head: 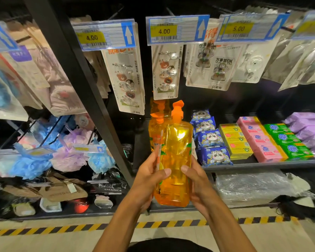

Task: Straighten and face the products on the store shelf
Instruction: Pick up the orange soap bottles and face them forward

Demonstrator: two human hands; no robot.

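Note:
An orange pump bottle (176, 151) with an orange pump top is held upright in front of the shelf (262, 163). My left hand (149, 177) grips its left side with the thumb across the front. My right hand (195, 177) grips its right side. Its plain back seems to face me. Behind it stand more orange pump bottles (156, 128) at the shelf's left end. To their right lie rows of blue panda packs (210, 140), yellow soap boxes (235, 140), pink soap boxes (258, 139), green soap boxes (287, 140) and purple packs (309, 131).
Hook packs (127, 79) hang on pegs above, under price tags (105, 35). A black upright post (76, 73) divides the bays. Bath sponges (67, 153) fill the left bay. Clear plastic wrap (253, 188) lies on the lower shelf. Striped floor tape (62, 228) runs along the base.

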